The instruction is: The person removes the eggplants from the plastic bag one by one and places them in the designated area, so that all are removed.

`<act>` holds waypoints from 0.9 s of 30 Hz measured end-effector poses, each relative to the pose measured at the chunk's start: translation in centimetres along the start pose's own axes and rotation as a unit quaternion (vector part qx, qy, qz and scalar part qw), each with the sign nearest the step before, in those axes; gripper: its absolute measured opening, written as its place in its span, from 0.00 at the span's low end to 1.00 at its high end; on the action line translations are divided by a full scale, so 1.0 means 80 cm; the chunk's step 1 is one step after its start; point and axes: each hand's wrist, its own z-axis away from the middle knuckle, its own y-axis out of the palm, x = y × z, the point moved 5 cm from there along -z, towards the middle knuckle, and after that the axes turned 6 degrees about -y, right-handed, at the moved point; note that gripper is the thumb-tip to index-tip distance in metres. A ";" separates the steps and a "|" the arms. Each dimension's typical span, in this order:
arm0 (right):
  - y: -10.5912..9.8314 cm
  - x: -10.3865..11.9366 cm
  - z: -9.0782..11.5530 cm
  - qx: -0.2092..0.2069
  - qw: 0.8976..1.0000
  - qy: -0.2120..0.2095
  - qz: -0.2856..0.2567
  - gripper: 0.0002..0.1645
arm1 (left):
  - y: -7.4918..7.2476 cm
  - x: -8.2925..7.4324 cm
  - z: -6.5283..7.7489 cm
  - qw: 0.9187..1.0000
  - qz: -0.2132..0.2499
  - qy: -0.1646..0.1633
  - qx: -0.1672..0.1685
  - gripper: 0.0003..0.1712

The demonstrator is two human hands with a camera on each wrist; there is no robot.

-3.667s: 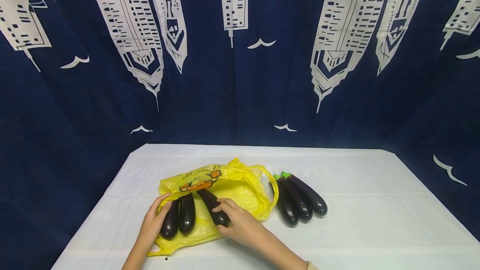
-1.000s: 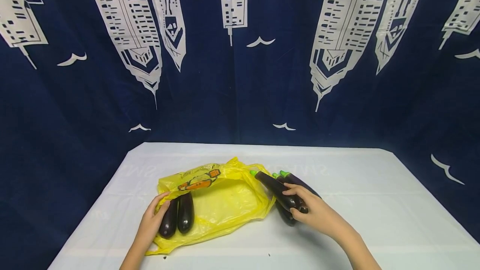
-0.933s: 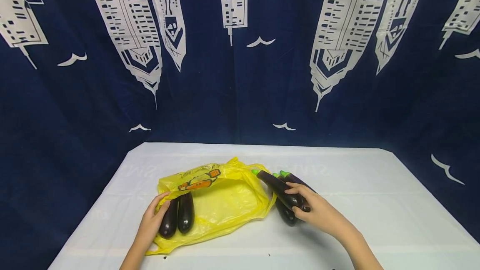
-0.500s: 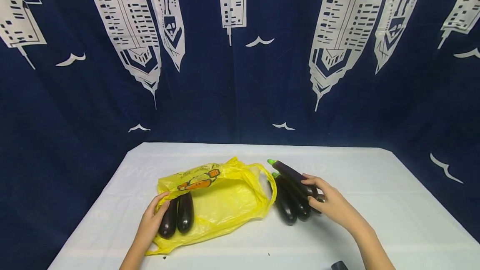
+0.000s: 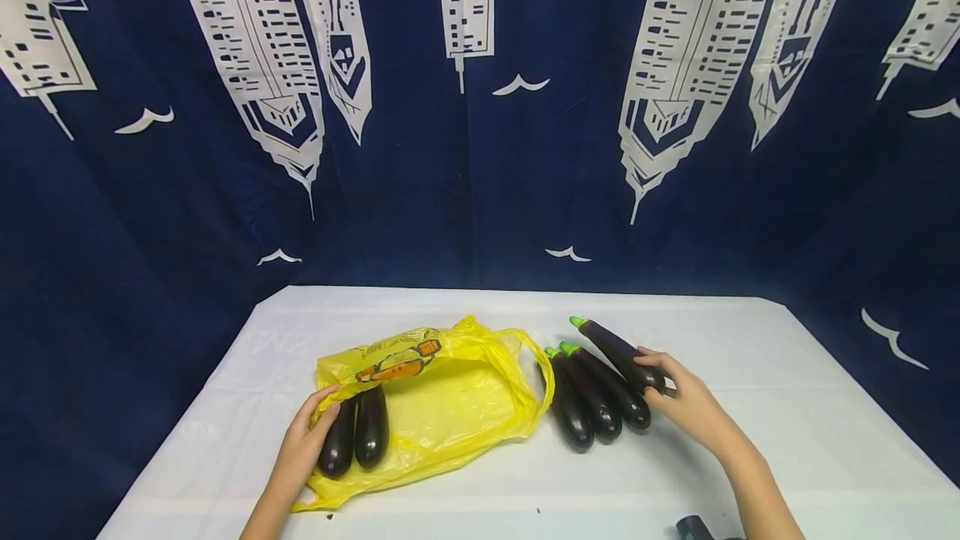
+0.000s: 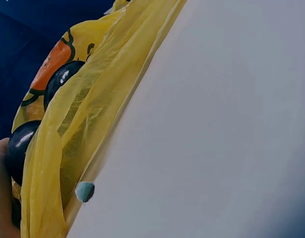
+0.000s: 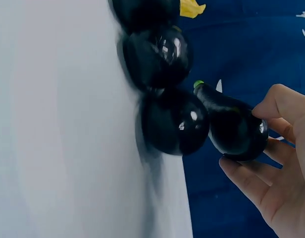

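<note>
My right hand [image 5: 690,398] grips a dark purple eggplant [image 5: 611,348] by its thick end, its green stem pointing up and left. In the right wrist view the thumb and fingers surround that eggplant [image 7: 231,124], which is raised beside the row. Three eggplants [image 5: 596,398] lie side by side on the table just left of it. My left hand [image 5: 300,436] holds the left edge of the mouth of a yellow plastic bag [image 5: 450,415]. Two eggplants [image 5: 371,432] lie inside the bag near that hand; their stem ends are hidden under the upper layer.
A white-covered table [image 5: 787,407] carries everything, with a navy curtain [image 5: 480,190] printed with white buildings behind it. A small greenish crumb [image 6: 84,192] lies by the bag's front edge. A dark object [image 5: 693,527] shows at the bottom, beside the right forearm.
My right hand has taken an eggplant out of the bag and carried it rightward, over the others, to their right side. My left hand has stayed at the bag's edge.
</note>
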 end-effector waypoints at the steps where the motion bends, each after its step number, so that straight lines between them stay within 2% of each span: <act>1: -0.001 -0.003 0.000 0.000 1.000 0.000 0.000 0.25 | 0.000 0.000 0.000 1.000 0.000 0.001 -0.001 0.33; 10: -0.003 -0.022 0.000 0.006 1.000 0.021 0.006 0.25 | 0.000 -0.002 0.001 1.000 0.002 0.008 -0.004 0.33; 15: 0.001 -0.032 0.001 0.018 0.999 0.043 0.005 0.25 | 0.000 -0.002 0.001 1.000 0.002 0.008 -0.004 0.32; 27: 0.014 -0.047 0.003 0.045 0.997 0.064 0.000 0.26 | 0.000 -0.001 0.002 1.000 0.000 -0.001 -0.002 0.33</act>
